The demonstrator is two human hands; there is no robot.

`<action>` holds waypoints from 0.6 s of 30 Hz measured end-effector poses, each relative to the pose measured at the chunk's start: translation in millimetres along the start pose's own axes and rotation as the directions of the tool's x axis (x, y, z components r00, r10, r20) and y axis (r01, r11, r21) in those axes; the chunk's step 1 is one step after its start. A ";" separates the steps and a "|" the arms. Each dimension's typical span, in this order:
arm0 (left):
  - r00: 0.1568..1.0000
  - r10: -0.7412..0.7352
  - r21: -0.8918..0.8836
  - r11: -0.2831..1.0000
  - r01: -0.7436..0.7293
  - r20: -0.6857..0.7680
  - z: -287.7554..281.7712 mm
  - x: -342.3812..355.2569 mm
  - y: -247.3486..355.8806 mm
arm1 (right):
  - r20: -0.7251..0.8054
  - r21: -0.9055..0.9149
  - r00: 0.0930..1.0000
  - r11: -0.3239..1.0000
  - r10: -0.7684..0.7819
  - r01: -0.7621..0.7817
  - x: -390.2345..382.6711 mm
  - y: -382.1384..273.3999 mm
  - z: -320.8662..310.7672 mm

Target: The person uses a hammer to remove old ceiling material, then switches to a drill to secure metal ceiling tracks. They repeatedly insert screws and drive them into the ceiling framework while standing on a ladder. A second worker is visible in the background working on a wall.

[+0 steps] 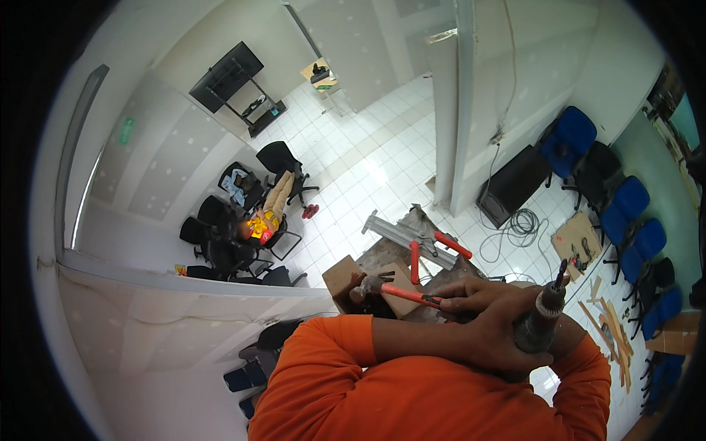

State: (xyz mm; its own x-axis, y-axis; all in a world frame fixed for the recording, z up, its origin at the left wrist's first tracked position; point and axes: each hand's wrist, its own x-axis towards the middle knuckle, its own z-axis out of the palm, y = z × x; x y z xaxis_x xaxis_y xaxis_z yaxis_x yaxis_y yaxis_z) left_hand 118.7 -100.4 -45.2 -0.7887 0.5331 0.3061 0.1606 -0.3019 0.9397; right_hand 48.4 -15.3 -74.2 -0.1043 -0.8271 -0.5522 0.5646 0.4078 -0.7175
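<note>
My forearms cross in front of the orange shirt. My left hand [500, 334] is closed around a dark power drill [535, 327], whose chuck and bit point upward. Beyond it, my right hand [474, 294] grips the end of a claw hammer [401, 292] with a red handle. The hammer's head points left, above a cardboard box [340, 279]. Just past the hands, a cluttered work surface [379, 253] carries grey metal channel pieces [408, 237] and a tool with two red handles [415, 261]. Its jaws cannot be made out.
Far below, a person [265, 220] reclines across black chairs [279, 158] at left. A screen on a stand [228, 77] is beyond. On the right are blue chairs [625, 198], a black cabinet [511, 184], coiled cable [521, 226] and wood strips [614, 334]. A wall edge [445, 117] rises ahead.
</note>
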 end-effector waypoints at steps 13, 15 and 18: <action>0.997 -0.081 0.089 0.993 0.082 -0.013 -0.9 -7.7 1.8 | 0.030 -0.326 0.984 0.929 -0.175 0.176 42.4 24.2 -3.5; 0.996 -0.088 0.091 0.992 0.089 -0.018 -2.3 -9.0 -0.8 | 0.004 -0.408 0.979 0.893 -0.204 0.188 43.1 23.2 -2.3; 0.990 -0.137 0.087 0.986 0.139 -0.027 -5.7 -11.5 -4.7 | -0.030 -0.503 0.965 0.838 -0.260 0.210 40.8 24.2 -3.9</action>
State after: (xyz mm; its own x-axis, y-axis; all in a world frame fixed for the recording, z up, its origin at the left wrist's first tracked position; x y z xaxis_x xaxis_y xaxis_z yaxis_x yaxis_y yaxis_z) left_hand 123.6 -109.7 -54.0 -0.8190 0.5481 0.1699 0.1005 -0.1544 0.9829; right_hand 54.7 -37.7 -115.8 -0.2718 -0.8928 -0.3592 0.0398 0.3625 -0.9311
